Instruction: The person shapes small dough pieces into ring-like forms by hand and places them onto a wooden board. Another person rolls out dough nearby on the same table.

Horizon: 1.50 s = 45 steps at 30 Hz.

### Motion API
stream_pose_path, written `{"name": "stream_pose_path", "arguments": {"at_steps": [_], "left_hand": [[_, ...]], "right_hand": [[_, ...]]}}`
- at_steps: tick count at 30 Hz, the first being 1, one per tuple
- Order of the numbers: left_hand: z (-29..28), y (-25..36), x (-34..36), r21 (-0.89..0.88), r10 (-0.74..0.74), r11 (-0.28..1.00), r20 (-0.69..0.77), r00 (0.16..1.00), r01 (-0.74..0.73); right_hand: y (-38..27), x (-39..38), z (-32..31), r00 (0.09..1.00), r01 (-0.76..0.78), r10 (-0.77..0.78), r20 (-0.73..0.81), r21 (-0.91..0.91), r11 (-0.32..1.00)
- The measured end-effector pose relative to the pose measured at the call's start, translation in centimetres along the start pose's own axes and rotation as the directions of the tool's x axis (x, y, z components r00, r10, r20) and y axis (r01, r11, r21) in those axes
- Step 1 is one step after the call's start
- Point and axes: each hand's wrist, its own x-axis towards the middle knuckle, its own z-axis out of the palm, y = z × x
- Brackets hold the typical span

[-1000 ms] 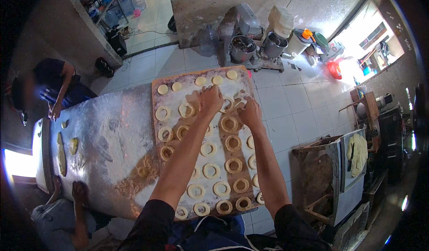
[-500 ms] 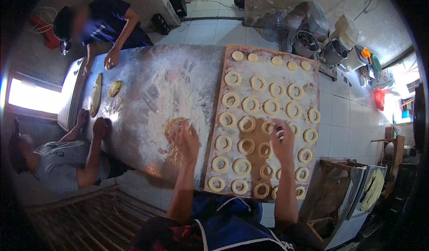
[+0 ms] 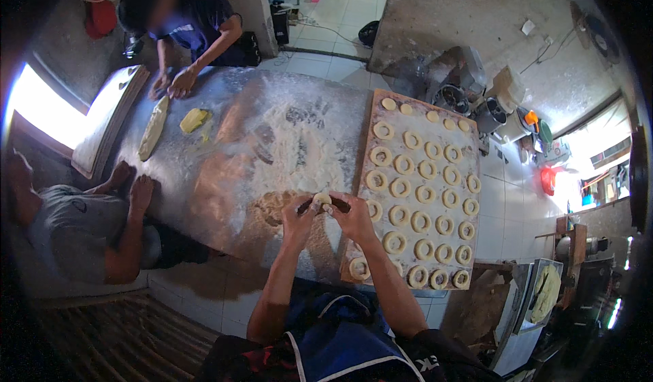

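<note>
Table: left to centre. Board: at table's right end. Flour: spread over table's right half. Left hand and right hand: together above table's near right part, just left of board, fingertips of both closed on dough. Rings: rows over most of board. Discs: five, along far edge. Dough: small piece, shape partly hidden by fingers.
</note>
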Motion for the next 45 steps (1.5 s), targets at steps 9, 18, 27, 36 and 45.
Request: {"name": "stream_pose_path", "arguments": {"at_steps": [9, 18, 27, 36, 45], "left_hand": [[-5.5, 1.7, -1.8, -0.035, -0.004, 0.999, 0.084, 0.996, 0.007], [-8.7, 0.9, -2.3, -0.508, 0.006, 0.845, 0.319, 0.948, 0.166], [-6.7, 1.4, 0.1, -0.133, 0.055, 0.990, 0.147, 0.988, -0.035], [-0.3, -0.5, 1.7, -0.079, 0.065, 0.995, 0.021, 0.998, -0.063], [9.3, -0.3, 2.4, -0.051, 0.208, 0.978, 0.204, 0.957, -0.202]], "right_hand": [[-3.4, -0.4, 6.2, 0.999, -0.012, 0.010, -0.038, -0.053, 0.999], [-4.0, -0.1, 8.7, 0.948, -0.316, 0.240, 0.207, 0.566, 0.761], [-2.9, 0.1, 10.7, 0.956, -0.260, 0.287, -0.060, 0.279, 0.924], [-2.2, -0.5, 7.0, 0.946, -0.228, 0.193, -0.259, -0.113, 0.967], [0.1, -0.7, -2.5, 0.913, 0.022, -0.095, -0.396, -0.185, 0.982]]}}
